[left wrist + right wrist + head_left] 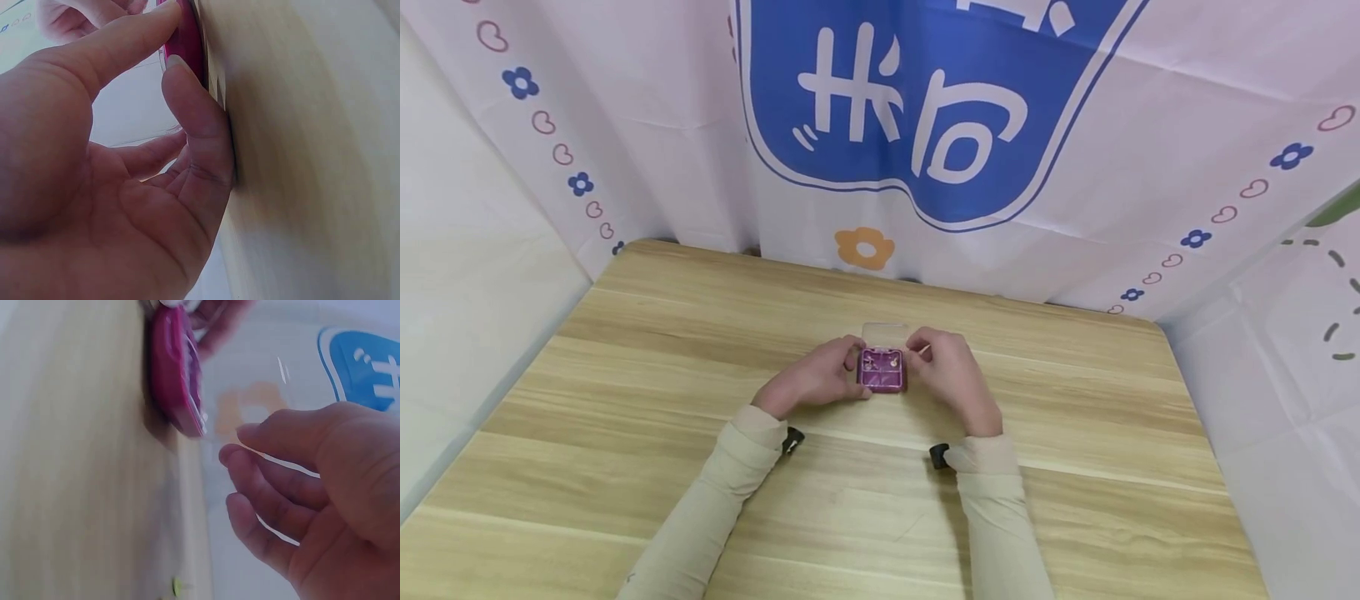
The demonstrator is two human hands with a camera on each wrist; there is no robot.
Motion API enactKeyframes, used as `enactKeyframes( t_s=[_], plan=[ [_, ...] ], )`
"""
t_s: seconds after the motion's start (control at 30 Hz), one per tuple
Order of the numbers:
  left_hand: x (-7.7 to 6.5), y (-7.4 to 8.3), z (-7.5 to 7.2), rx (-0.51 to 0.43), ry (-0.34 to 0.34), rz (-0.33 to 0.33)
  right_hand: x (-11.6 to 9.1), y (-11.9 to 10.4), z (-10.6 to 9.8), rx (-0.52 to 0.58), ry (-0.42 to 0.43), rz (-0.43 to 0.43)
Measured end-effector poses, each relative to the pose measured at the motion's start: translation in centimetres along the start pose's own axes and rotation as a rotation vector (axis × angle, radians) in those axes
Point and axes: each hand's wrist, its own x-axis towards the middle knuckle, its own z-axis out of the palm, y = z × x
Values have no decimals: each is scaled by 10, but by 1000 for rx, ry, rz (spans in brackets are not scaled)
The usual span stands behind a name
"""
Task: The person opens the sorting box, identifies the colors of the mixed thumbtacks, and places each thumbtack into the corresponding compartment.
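Observation:
A small magenta pill box (882, 381) with compartments lies on the table, its clear lid (884, 335) swung back on the far side. Small shiny pieces (893, 362) sit in its two far compartments; their kind is too small to make out. The left hand (820, 373) holds the box by its left side, thumb at the near corner and fingers at the far one. In the left wrist view, fingertips press on the magenta wall (187, 47). Beside the box's right edge hovers the right hand (312, 481), fingers loosely bent, thumb tip close to the index finger, nothing visible between them.
The wood-grain table (700, 317) extends around both arms. A white cloth banner (685, 167) with a blue emblem hangs behind its far edge, and pale walls stand left and right. Each wrist wears a dark camera mount (793, 440).

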Motion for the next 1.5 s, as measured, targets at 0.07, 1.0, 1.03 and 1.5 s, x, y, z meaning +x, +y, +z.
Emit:
enactKeyframes(
  t_s=[0.07, 1.0, 1.03, 1.5],
  plan=[
    [0, 0, 1, 0, 0, -2, -2, 5, -6, -2, -9, 10],
    [-2, 4, -2, 8, -6, 9, -44, 73, -66, 83, -182, 296],
    [-2, 4, -2, 11, -6, 7, -44, 73, -64, 91, -192, 297],
    [0, 1, -1, 25, -2, 18, -39, 80, -50, 100, -160, 293]
  ],
)
